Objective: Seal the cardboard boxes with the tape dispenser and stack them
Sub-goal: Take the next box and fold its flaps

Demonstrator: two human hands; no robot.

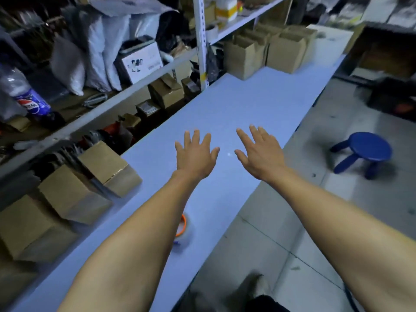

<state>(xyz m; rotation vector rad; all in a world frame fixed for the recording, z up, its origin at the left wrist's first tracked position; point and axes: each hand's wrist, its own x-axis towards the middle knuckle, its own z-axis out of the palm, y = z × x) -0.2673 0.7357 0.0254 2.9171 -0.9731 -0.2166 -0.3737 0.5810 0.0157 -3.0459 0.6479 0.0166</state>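
Observation:
Both arms stretch forward over a long pale blue table [258,104]. My left hand [194,154] and my right hand [261,152] hover side by side above its middle, fingers spread, holding nothing. A tape dispenser [183,228] with an orange core and a clear tape roll lies on the table, partly hidden under my left forearm. Closed cardboard boxes [72,194] sit in a row along the table's left edge. More cardboard boxes [267,49] with raised flaps stand at the table's far end.
A metal shelf [108,104] packed with bags, small boxes and a cola bottle [29,97] runs along the left. A blue stool [367,152] stands on the tiled floor to the right. A dark crate [387,48] sits at the far right.

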